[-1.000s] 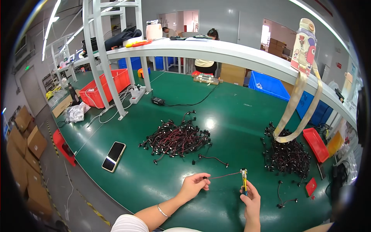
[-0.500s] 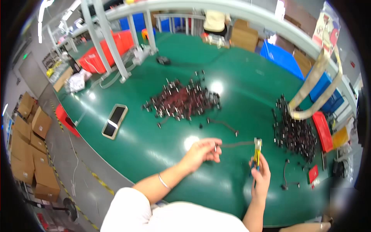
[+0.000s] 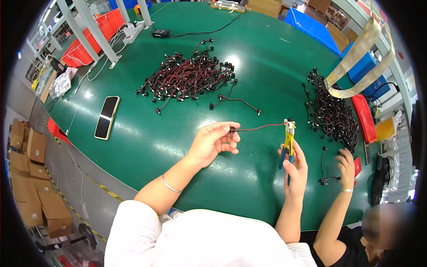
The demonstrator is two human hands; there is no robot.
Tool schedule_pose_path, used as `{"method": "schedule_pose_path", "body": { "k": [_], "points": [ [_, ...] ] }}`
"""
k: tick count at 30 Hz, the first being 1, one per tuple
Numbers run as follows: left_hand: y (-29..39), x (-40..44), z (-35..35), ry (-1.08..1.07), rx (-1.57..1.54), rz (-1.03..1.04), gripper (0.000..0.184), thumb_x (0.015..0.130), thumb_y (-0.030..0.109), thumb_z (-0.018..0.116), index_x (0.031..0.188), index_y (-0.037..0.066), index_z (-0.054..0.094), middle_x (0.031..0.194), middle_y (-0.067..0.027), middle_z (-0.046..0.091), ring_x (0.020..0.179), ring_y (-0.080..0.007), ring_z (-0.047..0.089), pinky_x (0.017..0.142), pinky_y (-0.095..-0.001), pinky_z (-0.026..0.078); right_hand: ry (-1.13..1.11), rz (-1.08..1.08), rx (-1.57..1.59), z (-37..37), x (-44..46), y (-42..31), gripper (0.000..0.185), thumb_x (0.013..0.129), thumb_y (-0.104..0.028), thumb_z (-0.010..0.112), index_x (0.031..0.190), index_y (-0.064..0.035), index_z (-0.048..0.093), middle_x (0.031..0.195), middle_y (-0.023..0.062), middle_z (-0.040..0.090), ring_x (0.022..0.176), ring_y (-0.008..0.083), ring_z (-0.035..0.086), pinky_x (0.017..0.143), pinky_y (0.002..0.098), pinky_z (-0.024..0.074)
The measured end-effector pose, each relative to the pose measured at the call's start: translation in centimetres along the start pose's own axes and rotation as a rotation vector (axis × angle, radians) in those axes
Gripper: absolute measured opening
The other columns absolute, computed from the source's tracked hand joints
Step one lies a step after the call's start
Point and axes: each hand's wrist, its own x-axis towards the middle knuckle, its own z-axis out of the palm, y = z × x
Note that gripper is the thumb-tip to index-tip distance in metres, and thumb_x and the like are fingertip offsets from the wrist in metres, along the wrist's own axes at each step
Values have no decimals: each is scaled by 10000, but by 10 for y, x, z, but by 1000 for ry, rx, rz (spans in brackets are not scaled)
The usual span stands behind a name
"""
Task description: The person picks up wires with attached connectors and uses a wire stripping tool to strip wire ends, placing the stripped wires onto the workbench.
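My left hand (image 3: 215,141) pinches the black plug at one end of a short red-and-black cable (image 3: 262,127). The wire stretches across to the right, slightly slack. My right hand (image 3: 295,168) is wrapped round the handles of yellow-and-blue pliers (image 3: 289,141), which point away from me. At their jaws is the cable's other end, with a small black connector showing above. Beyond my hands lies a pile of similar cables (image 3: 189,75), and a single cable (image 3: 240,101) rests just in front of that pile.
On the right are a second cable pile (image 3: 331,109), a red tray (image 3: 364,118) and a looped strap (image 3: 356,84). A co-worker's hand (image 3: 346,167) reaches in near a loose cable (image 3: 324,164). A phone (image 3: 107,118) lies left; a power adapter (image 3: 160,33) sits behind.
The view has tilted down, so the table things sit higher in the picture. A co-worker's arm has come in at the right. My hands keep hold of the cable and pliers.
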Motion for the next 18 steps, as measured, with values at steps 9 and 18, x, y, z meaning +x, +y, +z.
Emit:
{"method": "schedule_pose_path", "body": {
  "k": [9,18],
  "points": [
    [2,-1,1,-5,-6,3,265,968,139,498,1149,-29,593,879,-132,654,713,-183,644,671,-364,596,2,16,1,0,0,1,639,774,-78,644,1377,15,451,1228,141,575,1117,240,558,1028,367,401],
    [3,-1,1,-44,-36,-10,197,934,97,516,1074,-19,592,880,-156,656,687,-198,660,654,-372,601,9,37,-12,0,0,0,633,765,-58,631,1375,-8,469,1205,120,587,1093,223,563,1011,345,401]
  ]
}}
